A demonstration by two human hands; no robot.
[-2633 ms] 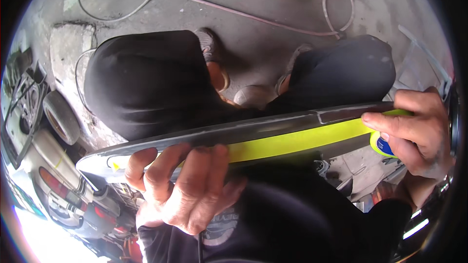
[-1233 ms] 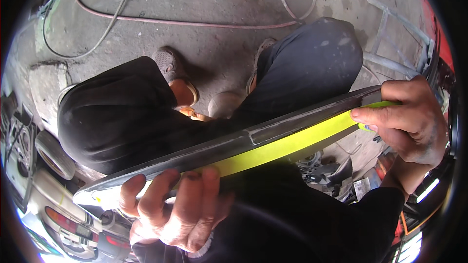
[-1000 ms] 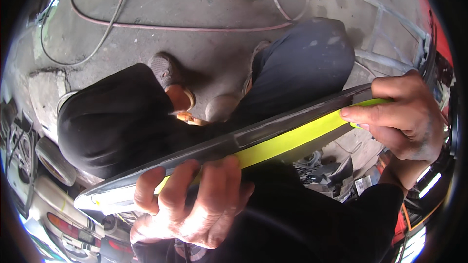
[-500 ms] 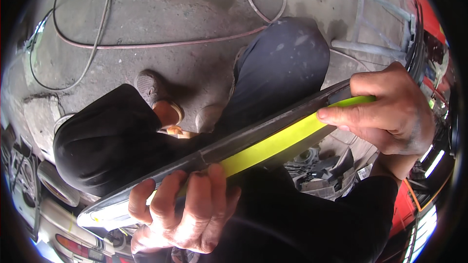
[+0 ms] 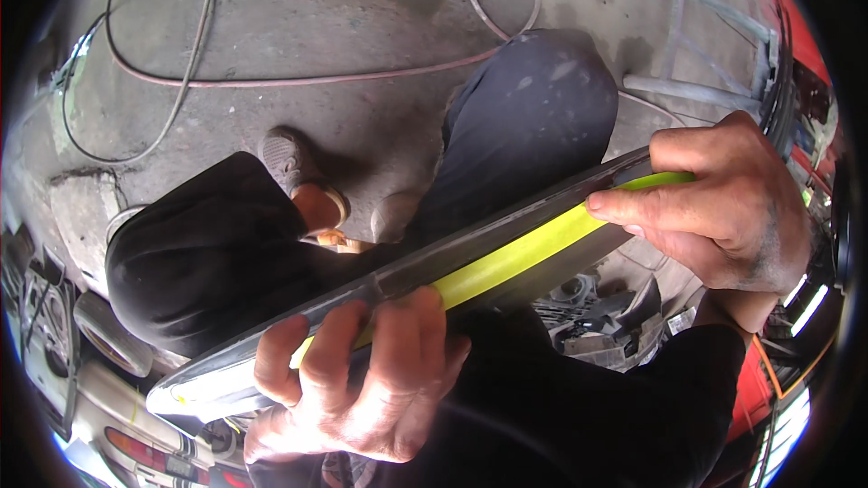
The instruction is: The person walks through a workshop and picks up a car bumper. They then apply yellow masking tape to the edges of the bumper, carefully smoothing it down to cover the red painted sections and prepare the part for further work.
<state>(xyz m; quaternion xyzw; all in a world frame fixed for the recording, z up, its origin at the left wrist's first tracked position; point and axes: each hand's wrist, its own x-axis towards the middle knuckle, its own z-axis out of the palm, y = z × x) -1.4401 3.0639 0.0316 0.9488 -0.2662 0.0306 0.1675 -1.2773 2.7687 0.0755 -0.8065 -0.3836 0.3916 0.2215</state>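
Observation:
A long, narrow dark panel, like a car trim piece [image 5: 488, 244], lies slantwise across my lap, its left end low and its right end raised. Along its face runs a strip of bright yellow-green tape [image 5: 524, 259]. My left hand [image 5: 371, 389] is curled over the panel's left half, fingertips pressed on the tape and the panel's face. At the upper right, my right hand [image 5: 732, 203] pinches the tape between thumb and fingers, close against the panel. The panel's far right end is hidden behind that hand.
A hose [image 5: 325, 83] loops over the concrete floor ahead of my knees. At the upper right stands a grey metal frame [image 5: 696, 86]. Dark scrap parts [image 5: 606, 316] lie below the panel. A tyre [image 5: 113, 334] and a pale car bumper [image 5: 136, 407] are at the left.
My left hand has slid a little to the right along the tape and panel. My right hand keeps its pinch in nearly the same place.

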